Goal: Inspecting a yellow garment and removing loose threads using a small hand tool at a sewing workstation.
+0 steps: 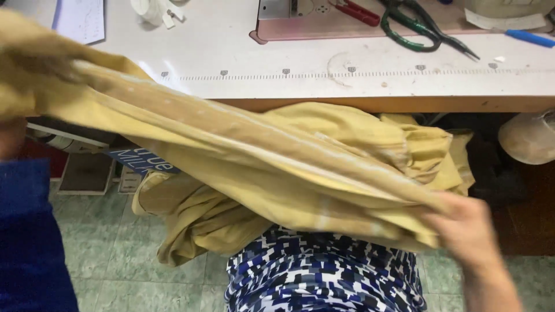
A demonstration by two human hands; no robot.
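Mustard-yellow woven cloth (260,167), stretched taut from upper left to lower right for inspection: right hand (468,231) grip pinches its end; left hand's grip hidden, cannot tell; slack over lap below white table (243,63).

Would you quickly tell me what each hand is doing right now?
Left hand: mostly hidden behind the yellow fabric; grip cannot be told.
Right hand: closed, holding the yellow fabric's edge.
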